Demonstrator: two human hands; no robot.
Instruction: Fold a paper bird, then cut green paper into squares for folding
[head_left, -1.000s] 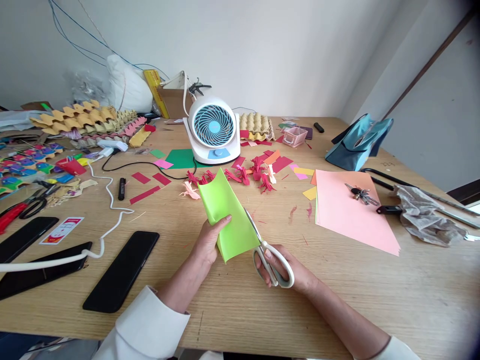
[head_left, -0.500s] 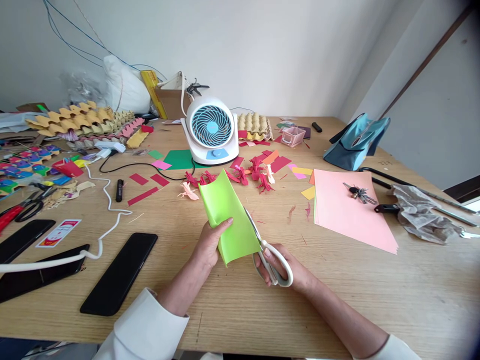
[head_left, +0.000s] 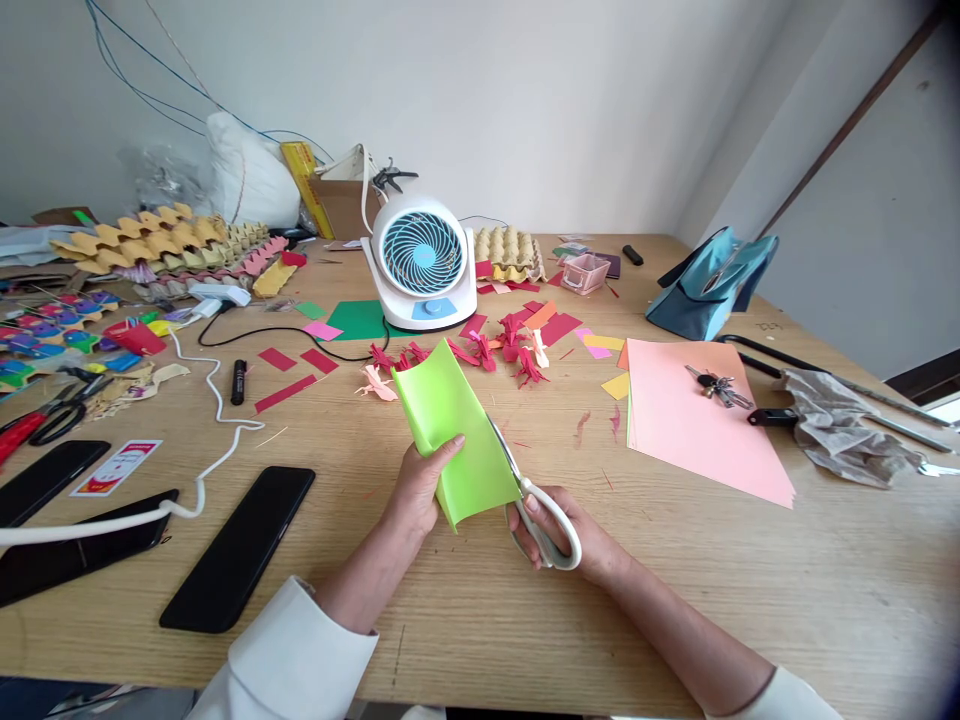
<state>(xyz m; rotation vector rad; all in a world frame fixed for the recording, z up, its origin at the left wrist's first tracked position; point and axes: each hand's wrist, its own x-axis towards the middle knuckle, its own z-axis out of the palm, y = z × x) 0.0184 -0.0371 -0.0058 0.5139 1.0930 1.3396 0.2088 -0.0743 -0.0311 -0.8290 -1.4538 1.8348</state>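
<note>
Paper [head_left: 459,445] and scissors [head_left: 526,487] both slant lengthwise, pointing away and leftward.

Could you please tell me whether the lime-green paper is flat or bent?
Bent: the lime-green paper bows in the left hand, its far edge visibly curved.

Over the pale wooden worktop [head_left: 480,620], the left hand [head_left: 420,490] grips a curved lime-green paper sheet [head_left: 466,440], thumb on its face. The right hand [head_left: 566,530] holds white-handled metal scissors [head_left: 529,487] at the sheet's right edge. Beyond stands a round white fan with blue grille [head_left: 426,255], small folded red paper figures [head_left: 511,340] near its base; metal keys [head_left: 721,388] lie on pink paper sheets [head_left: 697,445].
</note>
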